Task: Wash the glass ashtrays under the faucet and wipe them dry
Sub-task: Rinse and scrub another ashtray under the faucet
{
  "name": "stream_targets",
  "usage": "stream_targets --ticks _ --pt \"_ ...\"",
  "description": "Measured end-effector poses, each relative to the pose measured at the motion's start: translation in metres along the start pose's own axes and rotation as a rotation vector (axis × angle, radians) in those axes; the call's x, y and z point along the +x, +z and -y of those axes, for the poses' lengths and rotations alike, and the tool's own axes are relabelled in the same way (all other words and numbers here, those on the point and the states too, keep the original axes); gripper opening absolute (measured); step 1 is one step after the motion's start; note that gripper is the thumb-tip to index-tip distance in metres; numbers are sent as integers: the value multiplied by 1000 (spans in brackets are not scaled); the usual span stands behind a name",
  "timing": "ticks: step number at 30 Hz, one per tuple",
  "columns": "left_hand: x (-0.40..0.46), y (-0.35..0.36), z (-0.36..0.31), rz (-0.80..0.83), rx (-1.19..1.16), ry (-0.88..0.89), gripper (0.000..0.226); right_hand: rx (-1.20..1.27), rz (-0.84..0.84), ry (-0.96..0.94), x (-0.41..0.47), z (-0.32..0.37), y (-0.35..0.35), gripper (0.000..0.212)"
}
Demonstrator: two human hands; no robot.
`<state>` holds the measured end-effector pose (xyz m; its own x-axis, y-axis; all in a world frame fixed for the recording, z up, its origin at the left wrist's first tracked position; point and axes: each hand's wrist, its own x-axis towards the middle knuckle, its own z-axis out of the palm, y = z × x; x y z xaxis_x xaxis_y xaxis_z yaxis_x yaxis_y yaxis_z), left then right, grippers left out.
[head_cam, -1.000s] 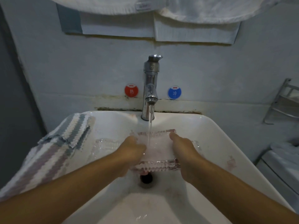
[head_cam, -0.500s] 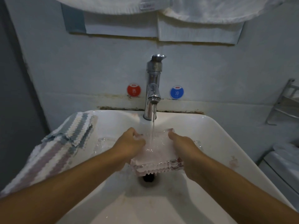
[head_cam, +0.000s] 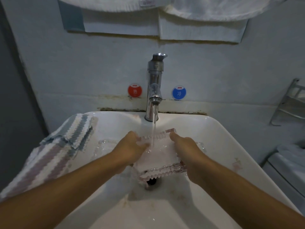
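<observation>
1. We hold a square glass ashtray (head_cam: pixel 158 156) between our two hands, over the drain (head_cam: pixel 151 181) of the white sink (head_cam: pixel 231 146).
2. Our left hand (head_cam: pixel 132 149) grips its left edge, fingers curled round the rim.
3. Our right hand (head_cam: pixel 188 149) grips its right edge likewise.
4. Water from the faucet (head_cam: pixel 155 90) falls into the ashtray's hollow, between our hands.
5. Another glass ashtray (head_cam: pixel 102 146) lies in the basin just left of our left hand.
6. A striped cloth (head_cam: pixel 54 152) drapes over the sink's left rim.
</observation>
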<state>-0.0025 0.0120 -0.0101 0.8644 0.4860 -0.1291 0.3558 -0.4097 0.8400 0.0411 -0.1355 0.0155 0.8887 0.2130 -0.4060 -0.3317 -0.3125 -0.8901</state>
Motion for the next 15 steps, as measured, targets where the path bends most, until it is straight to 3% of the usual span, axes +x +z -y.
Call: stream_targets --ticks 7,15 --pt "5 -1 3 -29 257 91 23 12 -7 -15 -2 1 -2 58" --pt "-1 -6 -2 -13 197 61 23 25 -13 -14 1 0 -1 55"
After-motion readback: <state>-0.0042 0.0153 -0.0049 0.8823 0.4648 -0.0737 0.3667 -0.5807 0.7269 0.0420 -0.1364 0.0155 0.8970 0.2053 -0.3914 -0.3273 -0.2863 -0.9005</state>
